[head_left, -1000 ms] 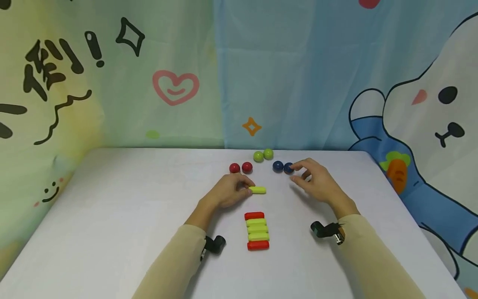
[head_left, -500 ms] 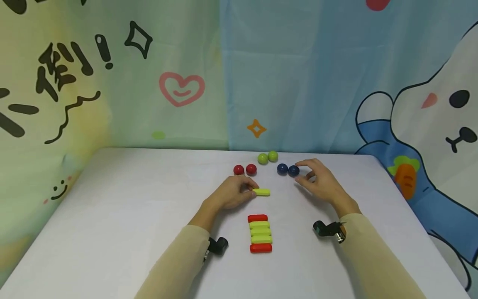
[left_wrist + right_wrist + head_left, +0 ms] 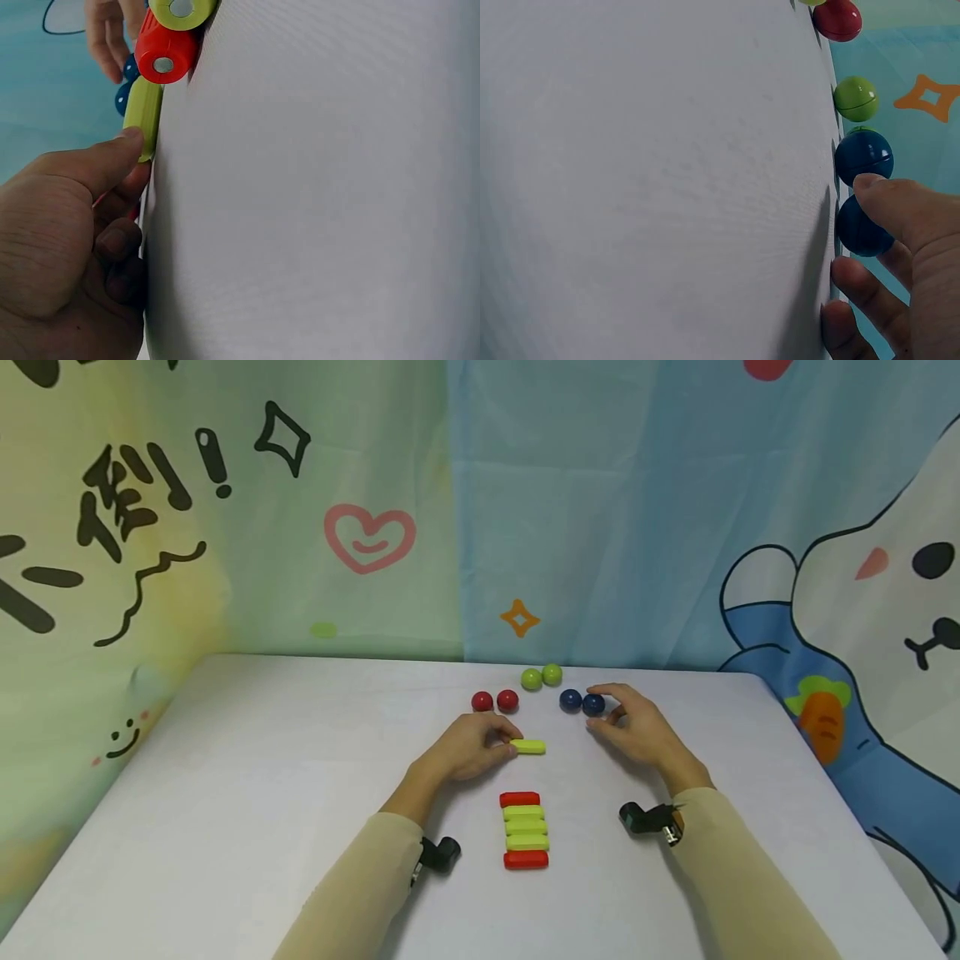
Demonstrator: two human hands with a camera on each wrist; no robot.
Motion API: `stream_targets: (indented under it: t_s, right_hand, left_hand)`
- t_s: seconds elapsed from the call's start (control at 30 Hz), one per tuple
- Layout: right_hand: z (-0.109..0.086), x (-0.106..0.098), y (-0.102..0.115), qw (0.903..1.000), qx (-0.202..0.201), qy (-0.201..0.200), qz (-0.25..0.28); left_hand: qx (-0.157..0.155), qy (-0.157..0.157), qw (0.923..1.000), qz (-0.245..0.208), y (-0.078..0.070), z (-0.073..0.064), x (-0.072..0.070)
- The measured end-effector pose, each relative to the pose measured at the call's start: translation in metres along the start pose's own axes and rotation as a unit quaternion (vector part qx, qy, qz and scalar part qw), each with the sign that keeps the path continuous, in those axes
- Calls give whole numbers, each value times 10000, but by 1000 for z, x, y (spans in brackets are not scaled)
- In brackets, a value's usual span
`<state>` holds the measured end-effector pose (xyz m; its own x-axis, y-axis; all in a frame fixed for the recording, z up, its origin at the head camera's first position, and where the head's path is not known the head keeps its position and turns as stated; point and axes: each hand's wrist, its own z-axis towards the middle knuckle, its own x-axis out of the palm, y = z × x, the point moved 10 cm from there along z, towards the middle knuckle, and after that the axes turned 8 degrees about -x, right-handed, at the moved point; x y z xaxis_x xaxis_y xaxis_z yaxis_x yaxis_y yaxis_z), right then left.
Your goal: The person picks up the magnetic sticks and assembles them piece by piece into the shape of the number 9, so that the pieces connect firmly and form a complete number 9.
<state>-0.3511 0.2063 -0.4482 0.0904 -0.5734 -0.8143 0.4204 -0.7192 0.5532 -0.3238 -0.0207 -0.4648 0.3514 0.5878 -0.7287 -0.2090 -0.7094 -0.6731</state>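
Observation:
In the head view my left hand point(image 3: 476, 746) pinches the near end of a yellow-green rod point(image 3: 529, 747) between thumb and fingers, low over the table. The left wrist view shows the thumb against this rod point(image 3: 142, 112). My right hand point(image 3: 641, 731) has its thumb and index finger around the right-hand dark blue ball point(image 3: 593, 704). Beside it, touching or nearly so, sits another dark blue ball point(image 3: 570, 700). In the right wrist view the thumb overlaps the nearer blue ball point(image 3: 862, 229), and the index finger is partly hidden behind it.
Nearer the front, red point(image 3: 520, 799) and yellow-green rods point(image 3: 527, 842) lie side by side in a stack. Two red balls point(image 3: 507, 701) sit beyond the left hand, and two green balls point(image 3: 531, 679) lie near the back edge of the white table point(image 3: 300, 760). A printed curtain point(image 3: 360, 443) hangs behind.
The head view has shifted slightly. My right thumb and index finger have moved a little left, around the right-hand blue ball. The left hand keeps its pinch on the yellow-green rod.

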Motion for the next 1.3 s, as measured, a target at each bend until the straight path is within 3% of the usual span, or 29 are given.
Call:
stream_targets:
  t_s: [0.33,0.47,0.7,1.1,1.3]
  right_hand:
    - [-1,2,3,9998,-63,-179,56]
    - [-4,6,2,10000,22,-28,84]
    - [-19,1,0,9996,269,71,103]
    - [-30,4,11,9988,132,230,417]
    - [-33,6,19,9977,-155,136,652]
  left_hand:
    - [-44,-16,10000,18,0,-1,-2]
    - [-176,-52,9998,23,2,-2,-3]
    - [-100,-39,9999,-22,1,-2,-1]
    - [-90,-141,9998,-133,3,-1,-2]
    - [-43,-111,9997,-193,0,1,0]
